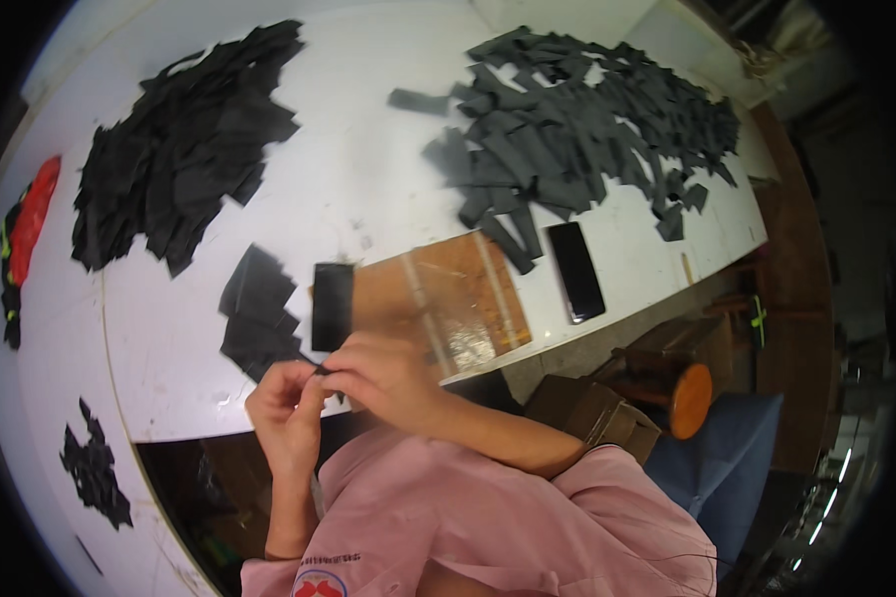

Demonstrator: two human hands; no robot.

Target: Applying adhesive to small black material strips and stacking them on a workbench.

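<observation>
My left hand (287, 413) and my right hand (386, 378) meet at the table's near edge, fingertips pinching a small black fabric piece (323, 370) between them. Just beyond my fingers a black rectangular strip (332, 304) lies flat on the white table (358, 189). A small stack of black cut pieces (259, 313) sits to its left. A brown board with clear tape (458, 298) lies under and right of my right hand.
A big heap of black pieces (174, 149) lies at the far left, and a larger spread of dark grey strips (577, 124) at the far right. A black phone (575, 271) rests near the right edge. Red cloth (30, 219), cardboard boxes (592, 413) and a round wooden stool (689, 398) surround the table.
</observation>
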